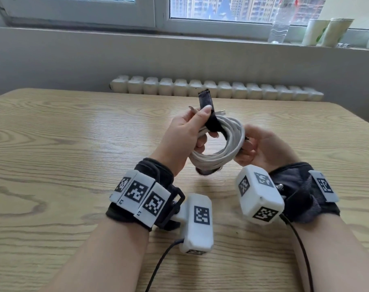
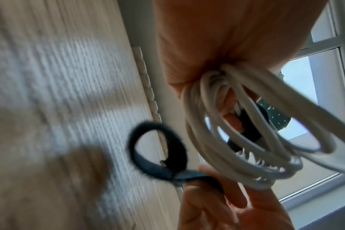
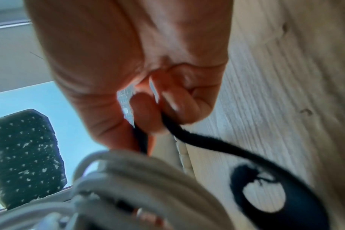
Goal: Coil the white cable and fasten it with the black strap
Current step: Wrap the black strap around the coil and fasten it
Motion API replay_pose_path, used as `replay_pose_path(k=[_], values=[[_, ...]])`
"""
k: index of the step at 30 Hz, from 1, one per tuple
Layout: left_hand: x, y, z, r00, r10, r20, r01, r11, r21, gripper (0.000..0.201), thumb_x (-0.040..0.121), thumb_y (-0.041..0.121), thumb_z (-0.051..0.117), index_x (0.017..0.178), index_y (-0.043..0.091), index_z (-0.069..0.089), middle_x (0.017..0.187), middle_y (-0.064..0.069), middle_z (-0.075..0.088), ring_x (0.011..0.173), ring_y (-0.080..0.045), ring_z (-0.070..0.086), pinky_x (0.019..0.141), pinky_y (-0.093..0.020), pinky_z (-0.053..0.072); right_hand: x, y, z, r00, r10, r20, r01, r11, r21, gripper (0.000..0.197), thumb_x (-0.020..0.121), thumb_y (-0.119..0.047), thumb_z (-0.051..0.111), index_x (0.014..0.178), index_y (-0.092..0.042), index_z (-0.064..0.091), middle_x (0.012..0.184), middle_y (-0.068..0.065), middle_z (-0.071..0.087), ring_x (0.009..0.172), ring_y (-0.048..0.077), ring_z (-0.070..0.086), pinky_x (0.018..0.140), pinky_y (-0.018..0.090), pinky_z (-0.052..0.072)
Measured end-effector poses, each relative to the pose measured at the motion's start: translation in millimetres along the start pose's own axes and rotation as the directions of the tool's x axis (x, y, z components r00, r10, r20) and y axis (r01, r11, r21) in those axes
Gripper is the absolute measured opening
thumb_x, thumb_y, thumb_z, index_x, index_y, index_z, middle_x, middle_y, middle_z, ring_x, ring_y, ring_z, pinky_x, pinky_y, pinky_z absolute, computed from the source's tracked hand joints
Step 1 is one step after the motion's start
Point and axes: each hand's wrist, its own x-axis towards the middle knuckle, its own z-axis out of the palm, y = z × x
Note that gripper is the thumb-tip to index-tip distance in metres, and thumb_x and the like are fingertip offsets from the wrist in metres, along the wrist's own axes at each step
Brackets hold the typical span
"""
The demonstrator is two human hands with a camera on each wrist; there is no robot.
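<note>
Your white cable point(image 1: 218, 144) is coiled; left hand point(image 1: 185, 135) pinches the black strap point(image 1: 209, 114) across it, right hand point(image 1: 261, 146) grips strap and coil. Fastening remains.

Light wood-grain desk point(image 1: 74, 144) fills foreground. Behind its far edge, white ribbed radiator point(image 1: 217, 88) against grey wall point(image 1: 74, 60). Above, grey sill point(image 1: 116, 31) under white-framed window point(image 1: 158, 11); high-rise blocks outside, daylight coming in. On sill, right: clear plastic bottle point(image 1: 279, 26), two pale cups point(image 1: 327, 31).
</note>
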Motion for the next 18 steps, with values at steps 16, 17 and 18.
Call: replay_pose_path(k=[16,17,18], values=[[-7,7,1,0.989,-0.106,0.106,0.106,0.994,-0.003,0.02,0.098,0.023,0.046,0.096,0.004,0.053,0.061,-0.003,0.049,0.041,-0.008,0.038,0.036,-0.017,0.032,11,19,2,1.0,0.023,-0.003,-0.022,0.908,-0.419,0.022,0.064,-0.026,0.076,0.083,-0.014,0.076,0.086,0.013,0.067,0.07,0.025,0.049,0.064,0.032,0.04],[-8,6,2,0.986,-0.116,0.123,0.114,0.993,0.021,0.021,0.098,0.022,0.045,0.093,0.004,0.054,0.058,-0.002,0.05,0.04,-0.008,0.037,0.036,-0.017,0.031,10,18,4,0.999,0.013,-0.033,-0.026,0.903,-0.429,0.025,0.069,-0.023,0.075,0.088,-0.008,0.074,0.084,0.015,0.068,0.073,0.027,0.055,0.066,0.034,0.046],[-8,6,2,0.983,-0.124,0.136,0.119,0.992,0.047,0.021,0.098,0.021,0.045,0.089,0.005,0.055,0.057,-0.002,0.05,0.04,-0.008,0.036,0.036,-0.017,0.029,9,17,5,0.999,-0.005,-0.053,-0.017,0.913,-0.407,0.019,0.076,-0.016,0.072,0.089,-0.002,0.07,0.079,0.014,0.067,0.069,0.024,0.06,0.061,0.031,0.051]])
